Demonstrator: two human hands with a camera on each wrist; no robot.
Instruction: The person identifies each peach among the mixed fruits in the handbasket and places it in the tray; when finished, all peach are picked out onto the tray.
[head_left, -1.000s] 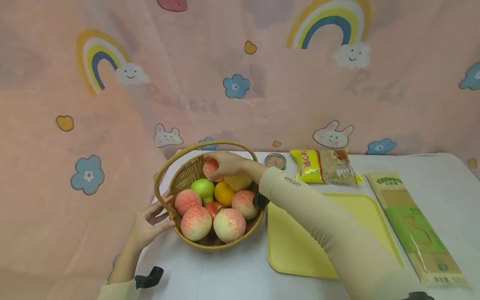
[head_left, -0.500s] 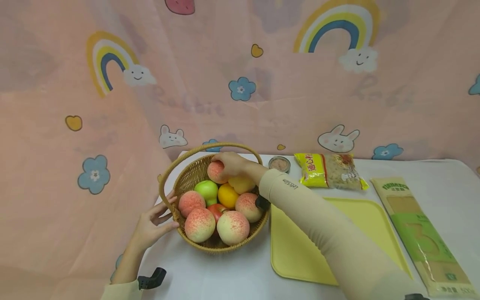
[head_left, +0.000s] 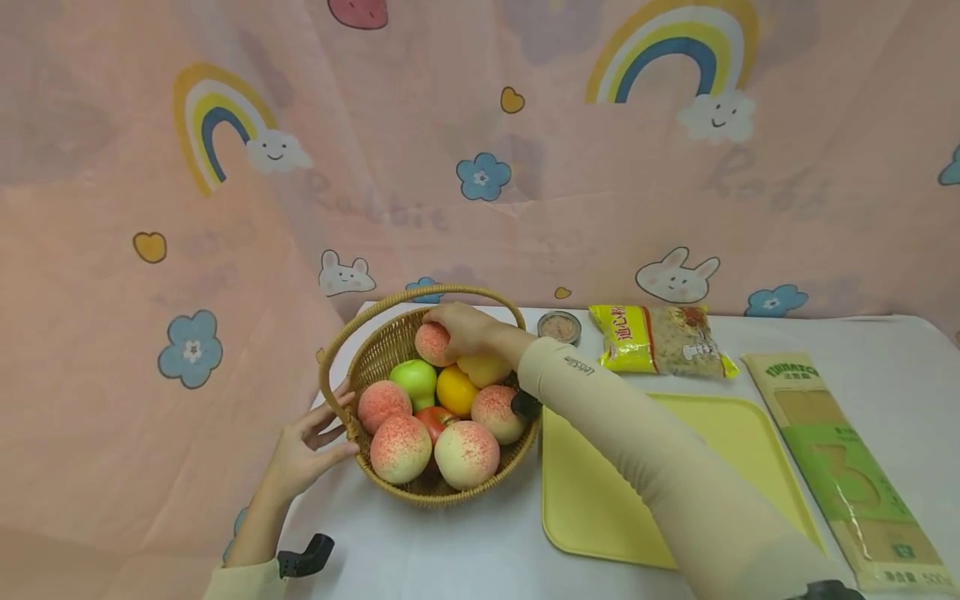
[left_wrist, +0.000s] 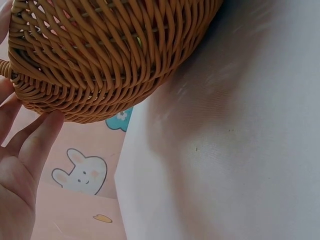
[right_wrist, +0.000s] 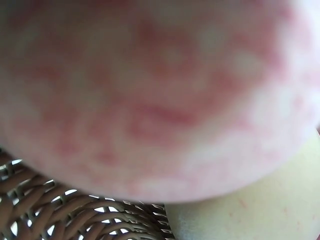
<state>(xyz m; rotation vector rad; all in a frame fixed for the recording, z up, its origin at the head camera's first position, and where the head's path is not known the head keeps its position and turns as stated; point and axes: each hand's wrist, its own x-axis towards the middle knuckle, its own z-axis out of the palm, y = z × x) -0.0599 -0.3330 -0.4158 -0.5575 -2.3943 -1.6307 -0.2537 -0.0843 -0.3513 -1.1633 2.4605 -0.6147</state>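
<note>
My left hand (head_left: 296,457) holds the left side of a round wicker basket (head_left: 431,500) by the rim, fingers and thumb on either side of the handle's base. In the left wrist view, fingertips of the left hand (left_wrist: 22,165) press against the basket's woven wall (left_wrist: 110,65). Inside the basket, toward its back, my right hand (head_left: 465,327) grips a small reddish peach (head_left: 432,343). Around it lie a green fruit (head_left: 414,381), an orange (head_left: 456,392), a yellow fruit (head_left: 483,368) partly under the hand, a red fruit (head_left: 435,422) and several peaches (head_left: 467,455). A blurred peach (right_wrist: 150,110) fills the right wrist view.
Right of the basket, a yellow tray (head_left: 600,492) lies partly under my right forearm. Behind stand a small round tin (head_left: 559,328) and a yellow pasta bag (head_left: 660,340). A long green noodle pack (head_left: 847,471) lies at the right. The basket's handle (head_left: 420,290) arches over its back.
The head view has shifted slightly. My right hand stays on the small peach, and the left hand remains at the basket's rim.
</note>
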